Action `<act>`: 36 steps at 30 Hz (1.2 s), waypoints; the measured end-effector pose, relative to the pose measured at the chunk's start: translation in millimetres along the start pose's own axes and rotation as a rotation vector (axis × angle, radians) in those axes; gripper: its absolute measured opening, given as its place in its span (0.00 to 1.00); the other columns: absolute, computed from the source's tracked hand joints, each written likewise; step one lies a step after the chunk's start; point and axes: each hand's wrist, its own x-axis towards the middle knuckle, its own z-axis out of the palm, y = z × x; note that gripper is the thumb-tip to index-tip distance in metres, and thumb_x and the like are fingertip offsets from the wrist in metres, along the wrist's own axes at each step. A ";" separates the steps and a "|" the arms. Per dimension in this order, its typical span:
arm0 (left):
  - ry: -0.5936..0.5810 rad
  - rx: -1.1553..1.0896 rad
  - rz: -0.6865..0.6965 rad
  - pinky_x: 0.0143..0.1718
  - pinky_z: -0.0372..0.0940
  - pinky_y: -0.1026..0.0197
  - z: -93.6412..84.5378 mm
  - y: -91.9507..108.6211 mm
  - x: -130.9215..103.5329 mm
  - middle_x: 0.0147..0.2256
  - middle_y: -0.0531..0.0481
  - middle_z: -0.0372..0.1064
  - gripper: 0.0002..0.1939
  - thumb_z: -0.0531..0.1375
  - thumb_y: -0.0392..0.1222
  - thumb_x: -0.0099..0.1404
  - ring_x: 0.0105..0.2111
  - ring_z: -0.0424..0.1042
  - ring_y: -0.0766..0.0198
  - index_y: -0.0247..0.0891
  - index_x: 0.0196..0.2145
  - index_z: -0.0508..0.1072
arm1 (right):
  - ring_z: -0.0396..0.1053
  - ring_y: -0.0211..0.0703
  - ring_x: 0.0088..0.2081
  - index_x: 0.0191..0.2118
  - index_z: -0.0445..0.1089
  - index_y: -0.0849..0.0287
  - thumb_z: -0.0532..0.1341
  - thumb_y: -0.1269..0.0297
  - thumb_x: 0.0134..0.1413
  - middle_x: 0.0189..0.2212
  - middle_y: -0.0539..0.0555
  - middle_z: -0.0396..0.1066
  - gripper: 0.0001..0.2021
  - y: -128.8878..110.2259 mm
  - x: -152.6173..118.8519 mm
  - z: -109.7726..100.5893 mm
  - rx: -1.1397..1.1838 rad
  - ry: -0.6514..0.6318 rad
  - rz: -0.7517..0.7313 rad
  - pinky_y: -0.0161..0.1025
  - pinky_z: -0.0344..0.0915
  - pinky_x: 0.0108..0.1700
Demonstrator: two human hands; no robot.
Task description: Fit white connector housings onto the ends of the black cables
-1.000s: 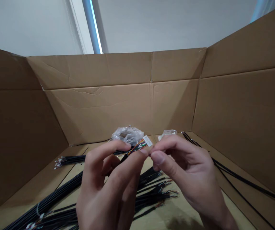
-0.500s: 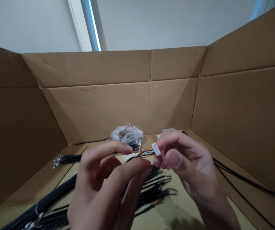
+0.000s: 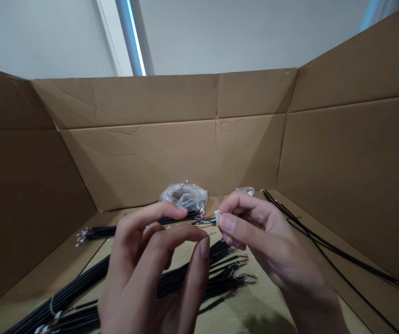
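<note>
A small white connector is pinched between the thumb and forefinger of my right hand. From its left side thin coloured wires run back behind the fingers of my left hand. The left thumb and a finger close on a thin single wire, whose fine tip sticks out to the right, just below the connector. The left forefinger is stretched out above. My left fingers hide where the coloured wires lead. Bundles of black cables with bare coloured ends lie beneath both hands.
A clear plastic bag with cables stands at the back. Another black bundle with white ends lies to the left, and a tied bundle sits at front left. Loose black cables run along the right. Cardboard walls enclose the surface.
My right hand has moved slightly left and turned the connector edge-on. My left thumb has come into view, and a thin wire tip now shows between the left fingers.
</note>
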 end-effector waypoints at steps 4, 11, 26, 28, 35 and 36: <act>0.032 0.044 -0.039 0.23 0.72 0.60 -1.4 2.5 0.1 0.46 0.48 0.66 0.05 0.60 0.38 0.64 0.34 0.74 0.61 0.48 0.37 0.74 | 0.65 0.33 0.27 0.32 0.74 0.57 0.68 0.62 0.55 0.24 0.47 0.70 0.06 0.5 1.8 1.1 0.007 -0.048 0.009 0.32 0.64 0.31; 0.073 0.098 0.013 0.32 0.75 0.57 0.8 3.5 0.6 0.46 0.50 0.66 0.08 0.60 0.37 0.64 0.36 0.75 0.62 0.50 0.39 0.74 | 0.68 0.33 0.28 0.34 0.74 0.56 0.69 0.63 0.55 0.25 0.47 0.71 0.05 0.2 1.5 4.1 0.023 -0.062 -0.008 0.32 0.66 0.34; 0.047 0.097 0.056 0.26 0.75 0.60 -6.0 -3.6 0.1 0.46 0.50 0.67 0.09 0.62 0.37 0.63 0.33 0.75 0.62 0.51 0.40 0.75 | 0.68 0.34 0.28 0.32 0.74 0.56 0.68 0.62 0.55 0.25 0.47 0.71 0.05 -2.7 1.0 6.3 -0.103 -0.011 -0.061 0.34 0.66 0.33; 0.040 0.083 0.055 0.24 0.74 0.60 -6.9 -5.3 -0.2 0.46 0.51 0.69 0.09 0.63 0.38 0.63 0.32 0.75 0.62 0.51 0.40 0.76 | 0.68 0.35 0.28 0.32 0.74 0.56 0.68 0.62 0.55 0.25 0.47 0.71 0.05 -3.6 1.2 6.8 -0.131 -0.009 -0.070 0.34 0.66 0.33; 0.010 0.047 0.051 0.19 0.73 0.61 -11.3 -10.2 1.6 0.47 0.52 0.69 0.09 0.61 0.39 0.64 0.30 0.77 0.62 0.53 0.38 0.78 | 0.66 0.34 0.27 0.31 0.74 0.56 0.68 0.64 0.55 0.24 0.46 0.71 0.05 -5.0 1.4 6.7 -0.160 -0.020 -0.088 0.34 0.63 0.32; 0.004 0.049 0.054 0.19 0.73 0.61 -12.7 -11.4 2.0 0.47 0.52 0.70 0.09 0.61 0.38 0.64 0.30 0.78 0.62 0.54 0.38 0.78 | 0.66 0.34 0.27 0.30 0.74 0.57 0.68 0.64 0.55 0.24 0.47 0.71 0.05 -5.0 1.5 6.8 -0.165 -0.019 -0.086 0.34 0.62 0.31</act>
